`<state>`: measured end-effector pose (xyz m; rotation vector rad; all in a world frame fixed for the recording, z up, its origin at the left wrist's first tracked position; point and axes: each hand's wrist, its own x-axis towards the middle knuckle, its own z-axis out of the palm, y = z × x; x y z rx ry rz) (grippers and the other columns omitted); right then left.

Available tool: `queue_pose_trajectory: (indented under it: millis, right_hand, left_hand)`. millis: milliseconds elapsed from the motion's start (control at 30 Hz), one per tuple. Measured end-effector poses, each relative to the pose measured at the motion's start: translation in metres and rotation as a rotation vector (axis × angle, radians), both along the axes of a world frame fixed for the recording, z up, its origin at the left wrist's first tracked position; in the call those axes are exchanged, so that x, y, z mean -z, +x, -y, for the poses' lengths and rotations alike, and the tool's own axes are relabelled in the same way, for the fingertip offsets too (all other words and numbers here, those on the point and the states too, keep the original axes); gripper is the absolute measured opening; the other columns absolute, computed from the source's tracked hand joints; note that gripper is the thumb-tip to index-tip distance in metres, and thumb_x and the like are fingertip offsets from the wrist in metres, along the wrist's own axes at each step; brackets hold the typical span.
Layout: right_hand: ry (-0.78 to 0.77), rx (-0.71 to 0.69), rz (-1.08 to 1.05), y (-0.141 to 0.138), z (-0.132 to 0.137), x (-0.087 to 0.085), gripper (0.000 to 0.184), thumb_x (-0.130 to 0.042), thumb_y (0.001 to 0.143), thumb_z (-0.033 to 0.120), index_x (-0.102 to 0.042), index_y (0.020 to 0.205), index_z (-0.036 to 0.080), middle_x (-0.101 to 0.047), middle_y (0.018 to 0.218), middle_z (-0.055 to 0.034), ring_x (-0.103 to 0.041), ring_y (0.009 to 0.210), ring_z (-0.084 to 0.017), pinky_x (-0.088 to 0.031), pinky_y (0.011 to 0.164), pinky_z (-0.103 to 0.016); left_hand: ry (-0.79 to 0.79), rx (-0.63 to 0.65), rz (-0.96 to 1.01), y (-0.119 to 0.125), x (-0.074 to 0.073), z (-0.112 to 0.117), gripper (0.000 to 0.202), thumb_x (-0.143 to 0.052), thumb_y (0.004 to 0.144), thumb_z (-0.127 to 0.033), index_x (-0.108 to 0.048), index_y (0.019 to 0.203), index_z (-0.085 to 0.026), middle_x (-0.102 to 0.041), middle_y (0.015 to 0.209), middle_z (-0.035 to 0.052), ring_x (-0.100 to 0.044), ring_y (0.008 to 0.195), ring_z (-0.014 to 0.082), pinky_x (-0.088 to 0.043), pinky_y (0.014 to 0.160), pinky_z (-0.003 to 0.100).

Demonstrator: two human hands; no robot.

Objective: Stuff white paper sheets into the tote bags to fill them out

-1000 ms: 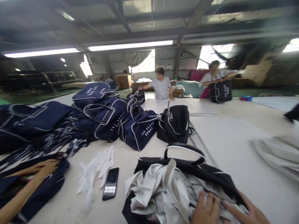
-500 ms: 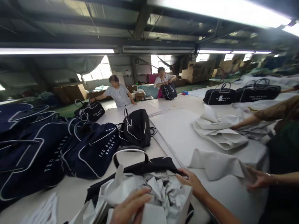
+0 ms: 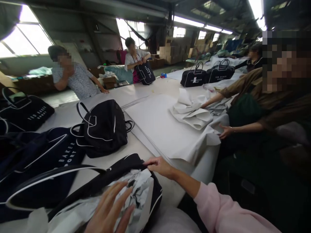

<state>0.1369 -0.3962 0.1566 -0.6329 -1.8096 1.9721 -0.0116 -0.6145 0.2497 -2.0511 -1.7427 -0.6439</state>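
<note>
My left hand [image 3: 110,207], fingers spread and gripping nothing, lies over crumpled paper [image 3: 143,181] in the black bag [image 3: 119,170] before me while my right hand [image 3: 159,166] pinches its edge, seemingly mid-stuffing, pressing down probably next.

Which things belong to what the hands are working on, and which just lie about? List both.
In hand:
- open black holdall
- crumpled white paper inside it

Lying about:
- second black holdall, behind it
- navy lettered holdall
- stacked cardboard boxes
</note>
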Motion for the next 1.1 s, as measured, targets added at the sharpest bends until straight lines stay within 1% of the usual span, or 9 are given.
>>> queue_pose_trajectory:
  millis: [167, 267, 400, 567, 667, 767, 867, 967, 1100]
  right_hand:
    - [-0.132, -0.098, -0.084, 0.016, 0.002, -0.007, 0.047, -0.077, 0.072, 0.035, -0.069, 0.113, 0.015, -0.065, 0.117, -0.0093, -0.062, 0.108, -0.021, -0.047, 0.098, -0.036]
    - [-0.142, 0.045, -0.047, 0.033, 0.007, -0.008, 0.044, -0.079, 0.07, 0.035, -0.067, 0.108, 0.015, -0.067, 0.107, -0.0081, -0.064, 0.099, -0.018, -0.051, 0.09, -0.032]
    - [0.094, 0.139, -0.029, 0.051, 0.022, -0.013, 0.024, -0.074, 0.077, 0.037, -0.072, 0.084, 0.015, -0.068, 0.086, -0.0052, -0.062, 0.077, -0.014, -0.051, 0.073, -0.027]
    - [0.481, 0.086, -0.221, 0.038, 0.034, -0.015, 0.021, -0.071, 0.084, 0.037, -0.075, 0.082, 0.016, -0.071, 0.087, -0.0058, -0.064, 0.087, -0.015, -0.048, 0.086, -0.027]
    - [0.675, -0.112, -0.126, 0.023, 0.027, -0.02, 0.012, -0.069, 0.085, 0.024, -0.073, 0.078, 0.015, -0.074, 0.087, -0.0047, -0.065, 0.088, -0.015, -0.045, 0.091, -0.026]
    - [0.88, -0.364, 0.094, 0.017, 0.016, -0.036, 0.011, -0.063, 0.086, 0.018, -0.073, 0.091, 0.017, -0.074, 0.095, -0.0032, -0.064, 0.091, -0.016, -0.044, 0.089, -0.027]
    - [1.006, -0.578, 0.332, 0.018, 0.01, -0.059, 0.022, -0.06, 0.088, 0.029, -0.07, 0.107, 0.022, -0.072, 0.104, -0.0033, -0.063, 0.095, -0.02, -0.044, 0.073, -0.028]
    - [1.053, -0.759, 0.516, 0.016, 0.009, -0.075, 0.03, -0.066, 0.083, 0.042, -0.068, 0.106, 0.023, -0.071, 0.1, -0.0023, -0.063, 0.087, -0.02, -0.038, 0.057, -0.027]
    - [1.121, -0.918, 0.554, 0.01, 0.01, -0.078, 0.031, -0.066, 0.081, 0.043, -0.071, 0.105, 0.024, -0.071, 0.1, -0.0012, -0.062, 0.084, -0.019, -0.034, 0.051, -0.028]
  left_hand:
    - [-0.306, 0.104, -0.06, 0.017, 0.008, -0.061, 0.045, -0.048, 0.079, -0.008, -0.063, 0.119, -0.023, -0.064, 0.123, 0.0075, -0.06, 0.113, 0.0252, -0.056, 0.091, 0.038]
    - [-0.438, 0.124, 0.075, 0.004, 0.022, -0.073, 0.039, -0.043, 0.082, -0.004, -0.07, 0.104, -0.021, -0.071, 0.1, 0.0078, -0.064, 0.096, 0.0223, -0.056, 0.087, 0.035]
    - [-0.591, 0.154, 0.29, -0.029, 0.034, -0.07, 0.026, -0.056, 0.085, -0.018, -0.073, 0.105, -0.021, -0.069, 0.11, 0.0102, -0.061, 0.106, 0.0256, -0.053, 0.094, 0.038]
    - [-0.72, 0.076, 0.529, -0.042, 0.035, -0.062, 0.033, -0.06, 0.085, -0.033, -0.071, 0.114, -0.023, -0.06, 0.13, 0.0112, -0.055, 0.121, 0.0284, -0.046, 0.107, 0.042]
    - [-0.765, 0.042, 0.589, -0.034, 0.031, -0.062, 0.033, -0.058, 0.085, -0.032, -0.072, 0.113, -0.024, -0.06, 0.132, 0.0105, -0.053, 0.124, 0.0289, -0.042, 0.11, 0.043]
    - [-0.755, 0.023, 0.612, -0.025, 0.025, -0.064, 0.034, -0.058, 0.083, -0.03, -0.071, 0.113, -0.022, -0.061, 0.13, 0.0116, -0.05, 0.128, 0.0305, -0.037, 0.113, 0.046]
    - [-0.798, 0.019, 0.697, -0.017, 0.017, -0.064, 0.038, -0.058, 0.079, -0.024, -0.07, 0.114, -0.019, -0.064, 0.124, 0.0119, -0.053, 0.124, 0.0314, -0.039, 0.112, 0.047]
    - [-0.922, 0.002, 0.861, -0.01, 0.009, -0.063, 0.042, -0.06, 0.08, -0.025, -0.065, 0.12, -0.016, -0.067, 0.118, 0.0111, -0.057, 0.118, 0.0308, -0.044, 0.108, 0.045]
    - [-0.986, 0.009, 1.006, -0.002, 0.001, -0.058, 0.04, -0.06, 0.085, -0.028, -0.063, 0.123, -0.017, -0.068, 0.116, 0.0097, -0.056, 0.119, 0.03, -0.044, 0.108, 0.042]
